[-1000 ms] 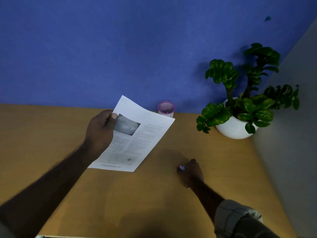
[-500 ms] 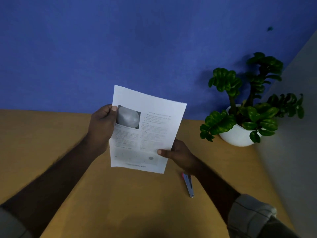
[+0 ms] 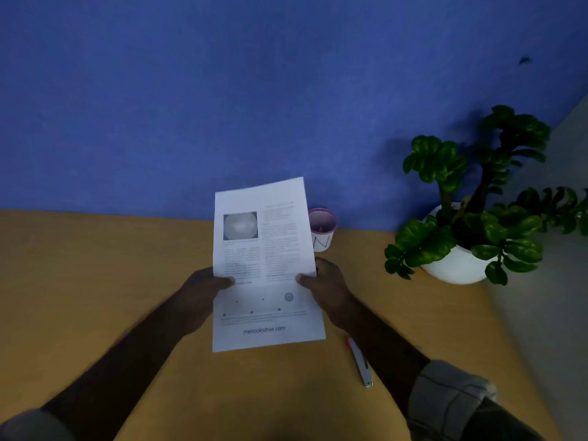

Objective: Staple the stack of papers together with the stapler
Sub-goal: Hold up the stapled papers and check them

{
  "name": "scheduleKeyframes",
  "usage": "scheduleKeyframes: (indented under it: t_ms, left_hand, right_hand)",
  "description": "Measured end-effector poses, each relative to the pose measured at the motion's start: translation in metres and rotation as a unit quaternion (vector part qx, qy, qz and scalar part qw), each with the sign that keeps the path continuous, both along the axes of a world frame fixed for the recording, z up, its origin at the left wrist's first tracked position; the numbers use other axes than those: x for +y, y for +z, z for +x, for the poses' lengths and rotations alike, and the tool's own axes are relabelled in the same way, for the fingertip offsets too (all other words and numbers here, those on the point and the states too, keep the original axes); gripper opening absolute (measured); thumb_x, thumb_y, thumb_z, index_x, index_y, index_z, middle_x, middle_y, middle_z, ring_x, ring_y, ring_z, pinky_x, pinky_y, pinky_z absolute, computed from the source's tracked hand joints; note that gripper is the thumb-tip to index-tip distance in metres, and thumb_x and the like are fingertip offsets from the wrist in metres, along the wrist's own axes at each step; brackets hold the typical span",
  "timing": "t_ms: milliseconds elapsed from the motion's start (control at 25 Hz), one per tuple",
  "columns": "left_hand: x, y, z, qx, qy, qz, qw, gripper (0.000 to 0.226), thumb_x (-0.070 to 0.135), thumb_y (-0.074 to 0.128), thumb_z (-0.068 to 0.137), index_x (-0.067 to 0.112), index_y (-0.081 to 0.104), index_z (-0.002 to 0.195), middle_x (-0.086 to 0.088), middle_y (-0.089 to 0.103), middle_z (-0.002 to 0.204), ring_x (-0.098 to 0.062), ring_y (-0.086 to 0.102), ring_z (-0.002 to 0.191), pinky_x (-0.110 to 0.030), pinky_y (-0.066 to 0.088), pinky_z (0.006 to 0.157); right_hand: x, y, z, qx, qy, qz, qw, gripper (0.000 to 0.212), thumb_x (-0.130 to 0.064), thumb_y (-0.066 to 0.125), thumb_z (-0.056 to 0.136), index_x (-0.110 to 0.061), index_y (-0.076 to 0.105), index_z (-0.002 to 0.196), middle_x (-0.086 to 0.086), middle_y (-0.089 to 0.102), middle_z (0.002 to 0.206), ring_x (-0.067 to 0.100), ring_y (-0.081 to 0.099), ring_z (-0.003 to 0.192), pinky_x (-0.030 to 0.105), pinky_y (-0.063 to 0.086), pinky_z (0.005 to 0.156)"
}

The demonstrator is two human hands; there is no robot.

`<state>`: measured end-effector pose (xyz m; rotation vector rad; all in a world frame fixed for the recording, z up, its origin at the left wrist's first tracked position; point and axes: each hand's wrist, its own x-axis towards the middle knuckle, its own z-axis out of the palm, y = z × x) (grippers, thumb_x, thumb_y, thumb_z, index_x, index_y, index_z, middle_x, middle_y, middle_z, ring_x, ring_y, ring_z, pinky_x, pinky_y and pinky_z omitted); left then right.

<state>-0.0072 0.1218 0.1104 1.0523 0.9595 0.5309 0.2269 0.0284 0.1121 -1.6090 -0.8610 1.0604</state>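
Change since earlier frame: both hands now grip the papers at mid-height on opposite edges; half a second ago the left hand held the upper left edge and the right hand the lower right. Sheet has turned nearer to square with the viewer.
Papers [image 3: 264, 265]: printed stack, held clear above the desk, roughly upright in the view; long axis runs away from the viewer, top edge toward the blue wall, bottom edge toward the viewer. Round grey picture at upper left, web address line near the bottom.
Left hand [image 3: 203, 291]: closed on the left edge of the papers, thumb on the printed face.
Right hand [image 3: 327, 288]: closed on the right edge of the papers, thumb on the printed face, fingers behind.
Stapler [image 3: 361, 364]: lies flat on the desk, below and right of the papers, just beside the right forearm and partly hidden by it; slim, long axis runs near to far, red end away from the viewer, metal end toward the viewer. Untouched.
Desk [image 3: 95, 281]: wooden top.
Cup [image 3: 323, 229]: small, pink rim, behind the papers' right edge, by the wall.
Potted plant [image 3: 461, 230]: white bowl, far right.
Sleeve [image 3: 445, 399]: grey, rolled on the right arm.
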Motion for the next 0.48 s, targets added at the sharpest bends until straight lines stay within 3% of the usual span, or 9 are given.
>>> scheduleKeyframes:
  t_ms: [80,160,280,360,480]
  left_hand:
    - [0.011,-0.017,-0.003,0.012,0.026,0.009,1.000,0.049,0.008,0.066,0.073,-0.002,0.065,0.121,-0.020,0.068,0.125,-0.043,0.065,0.112,-0.053,0.053,0.094]
    - [0.023,-0.027,-0.001,0.030,0.063,0.020,0.997,0.046,0.010,0.064,0.068,-0.002,0.068,0.113,-0.023,0.068,0.123,-0.042,0.067,0.105,-0.051,0.052,0.093]
    - [0.040,-0.030,0.010,0.117,0.111,0.041,0.986,0.025,-0.002,0.065,0.078,0.001,0.070,0.102,-0.021,0.070,0.113,-0.036,0.067,0.096,-0.045,0.053,0.088]
    - [0.053,-0.035,0.018,0.188,0.130,0.054,0.972,0.023,-0.006,0.061,0.087,0.002,0.071,0.106,-0.017,0.070,0.108,-0.034,0.066,0.094,-0.043,0.052,0.087]
    - [0.070,-0.049,0.027,0.218,0.137,0.050,0.965,0.025,-0.005,0.065,0.086,0.004,0.071,0.108,-0.014,0.070,0.105,-0.030,0.065,0.088,-0.039,0.051,0.081]
  right_hand:
    - [0.010,-0.007,-0.005,-0.004,-0.001,-0.057,0.998,0.027,0.002,0.063,0.082,-0.004,0.068,0.108,0.008,0.072,0.109,0.016,0.069,0.087,0.024,0.055,0.068]
    - [0.018,-0.014,-0.011,-0.006,-0.001,-0.113,0.994,0.028,0.002,0.062,0.080,-0.003,0.066,0.107,0.009,0.071,0.108,0.019,0.068,0.086,0.026,0.054,0.065]
    - [0.029,-0.027,-0.018,-0.025,-0.015,-0.163,0.986,0.027,0.003,0.063,0.077,-0.003,0.063,0.103,0.012,0.069,0.108,0.025,0.067,0.090,0.030,0.053,0.065]
    - [0.039,-0.033,-0.019,-0.025,-0.033,-0.181,0.983,0.025,0.005,0.063,0.077,-0.002,0.063,0.101,0.013,0.068,0.107,0.026,0.065,0.089,0.029,0.051,0.062]
    - [0.048,-0.043,-0.020,-0.004,-0.057,-0.202,0.978,0.025,0.007,0.063,0.075,0.000,0.063,0.100,0.015,0.068,0.105,0.028,0.064,0.086,0.027,0.049,0.058]
